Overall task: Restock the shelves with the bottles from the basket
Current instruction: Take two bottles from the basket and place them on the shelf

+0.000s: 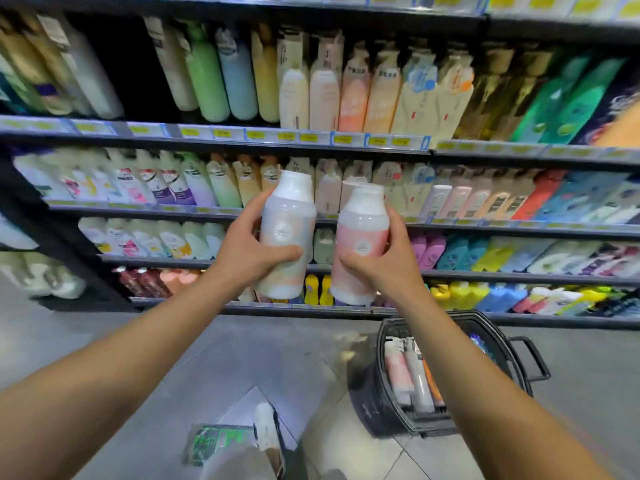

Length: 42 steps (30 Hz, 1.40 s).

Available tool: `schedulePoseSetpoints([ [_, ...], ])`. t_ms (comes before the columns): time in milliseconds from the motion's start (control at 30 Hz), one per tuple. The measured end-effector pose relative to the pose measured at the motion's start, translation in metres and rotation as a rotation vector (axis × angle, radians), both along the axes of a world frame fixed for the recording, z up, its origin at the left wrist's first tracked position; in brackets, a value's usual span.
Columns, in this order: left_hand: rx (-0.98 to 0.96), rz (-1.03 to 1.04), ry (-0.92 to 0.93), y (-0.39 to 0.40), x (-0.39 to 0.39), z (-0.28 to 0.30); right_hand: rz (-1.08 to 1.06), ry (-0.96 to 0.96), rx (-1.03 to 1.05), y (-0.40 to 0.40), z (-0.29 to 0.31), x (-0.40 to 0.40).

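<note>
My left hand (251, 251) grips one pale white-capped plastic bottle (287, 233); my right hand (381, 259) grips one pink white-capped bottle (362, 244). Black basket (375, 407) on floor.

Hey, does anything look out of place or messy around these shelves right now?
A green packaged item lies flat on the floor near the person's shoe, off any shelf. No spills show; blur hides finer damage.
</note>
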<state>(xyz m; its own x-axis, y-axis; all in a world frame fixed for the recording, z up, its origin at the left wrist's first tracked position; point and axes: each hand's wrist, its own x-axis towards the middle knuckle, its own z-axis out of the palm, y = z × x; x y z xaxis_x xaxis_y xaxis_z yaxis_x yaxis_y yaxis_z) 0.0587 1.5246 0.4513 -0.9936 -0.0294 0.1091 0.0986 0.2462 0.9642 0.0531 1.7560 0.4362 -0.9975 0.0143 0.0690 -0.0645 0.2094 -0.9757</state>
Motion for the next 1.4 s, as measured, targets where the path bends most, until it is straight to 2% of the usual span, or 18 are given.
schedulePoseSetpoints([
  [333, -0.008, 0.152, 0.209, -0.094, 0.008, 0.073, 0.050, 0.241, 0.067, -0.101, 0.082, -0.016],
  [700, -0.018, 0.109, 0.401, -0.225, -0.017, 0.145, -0.080, 0.456, 0.120, -0.217, 0.150, -0.044],
  [833, -0.027, 0.072, 0.453, -0.258, -0.030, 0.172, -0.103, 0.476, 0.131, -0.249, 0.172, -0.053],
  [1133, -0.031, 0.052, 0.543, -0.285, -0.076, 0.233, -0.102, 0.561, 0.148, -0.272, 0.222, -0.092],
  [1400, -0.057, 0.092, 0.660, -0.277, -0.137, 0.277, -0.046, 0.698, 0.131, -0.267, 0.273, -0.163],
])
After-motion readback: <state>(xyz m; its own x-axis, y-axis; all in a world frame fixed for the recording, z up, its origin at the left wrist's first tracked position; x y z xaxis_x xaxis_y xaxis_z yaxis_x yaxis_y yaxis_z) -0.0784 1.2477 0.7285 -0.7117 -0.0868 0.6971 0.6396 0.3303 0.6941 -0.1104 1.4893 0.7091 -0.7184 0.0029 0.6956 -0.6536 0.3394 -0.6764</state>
